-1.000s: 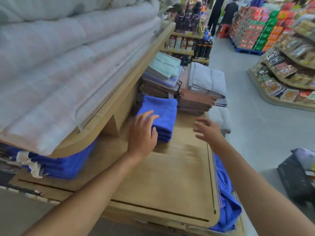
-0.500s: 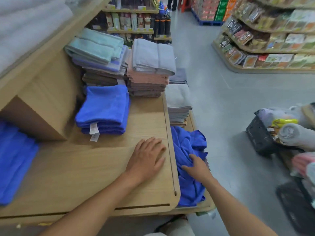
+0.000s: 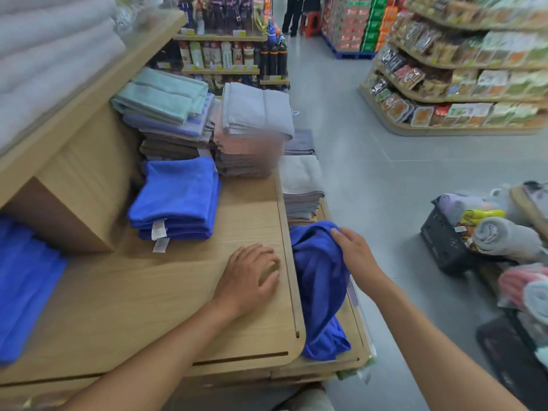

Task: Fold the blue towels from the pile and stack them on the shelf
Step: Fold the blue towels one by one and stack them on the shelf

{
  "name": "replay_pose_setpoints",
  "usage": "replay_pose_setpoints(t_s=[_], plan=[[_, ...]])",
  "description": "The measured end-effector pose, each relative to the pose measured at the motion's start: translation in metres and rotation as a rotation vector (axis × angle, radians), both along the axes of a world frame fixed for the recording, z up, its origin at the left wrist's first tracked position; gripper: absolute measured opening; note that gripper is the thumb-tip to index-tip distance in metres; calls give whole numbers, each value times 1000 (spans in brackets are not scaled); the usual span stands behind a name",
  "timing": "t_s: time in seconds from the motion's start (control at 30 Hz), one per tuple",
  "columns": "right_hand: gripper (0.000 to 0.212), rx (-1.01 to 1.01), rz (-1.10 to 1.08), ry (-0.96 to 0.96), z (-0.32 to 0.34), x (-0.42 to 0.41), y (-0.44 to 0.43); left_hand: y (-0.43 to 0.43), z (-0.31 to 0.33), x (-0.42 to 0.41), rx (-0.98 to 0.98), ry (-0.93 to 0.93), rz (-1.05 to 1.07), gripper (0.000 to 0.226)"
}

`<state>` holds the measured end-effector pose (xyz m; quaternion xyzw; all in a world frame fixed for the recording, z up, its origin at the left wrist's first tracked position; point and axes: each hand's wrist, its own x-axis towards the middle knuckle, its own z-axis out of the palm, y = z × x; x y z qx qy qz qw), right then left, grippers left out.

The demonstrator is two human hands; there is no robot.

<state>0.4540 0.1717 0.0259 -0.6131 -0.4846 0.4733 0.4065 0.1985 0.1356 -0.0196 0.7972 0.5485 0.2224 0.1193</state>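
A stack of folded blue towels with white tags sits on the wooden shelf, against a wooden divider. A crumpled pile of blue towels lies on the lower ledge to the right of the shelf. My right hand grips the top of that pile, lifting a bunch of cloth. My left hand rests flat on the shelf near its right edge, fingers apart, holding nothing. More blue towel lies at the far left.
Stacks of green, grey, pink and brown towels stand behind the blue stack. Grey towels lie on the lower ledge. A black basket with rolled towels stands on the floor at the right. Grocery shelves line the aisle.
My left hand left the folded stack and settled flat on the shelf. My right hand dropped to the loose pile and has closed on its top. The view swung right.
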Motion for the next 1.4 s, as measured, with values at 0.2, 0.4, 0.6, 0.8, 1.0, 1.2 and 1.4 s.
replay_pose_setpoints(t_s=[0.2,0.4,0.6,0.8,1.0,1.2,1.4], plan=[[22,44,-73,337,100,-37,-22,-41,32,11,-267,-567,-94,31],[16,281,-15,432,199,-107,-41,-73,88,34,-339,-858,-141,42],[21,507,147,-19,223,-179,-6,-85,116,-35,-442,-1288,18,15],[34,161,476,-762,105,-199,-7,-121,54,-124,-757,-1588,606,26],[41,246,426,-764,23,-184,-101,-146,34,-159,-954,-1631,485,25],[64,227,564,-1059,-15,-175,-153,-151,33,-161,-767,-1590,519,24],[60,167,536,-1131,-12,-153,-147,-136,42,-217,-599,-1757,794,13]])
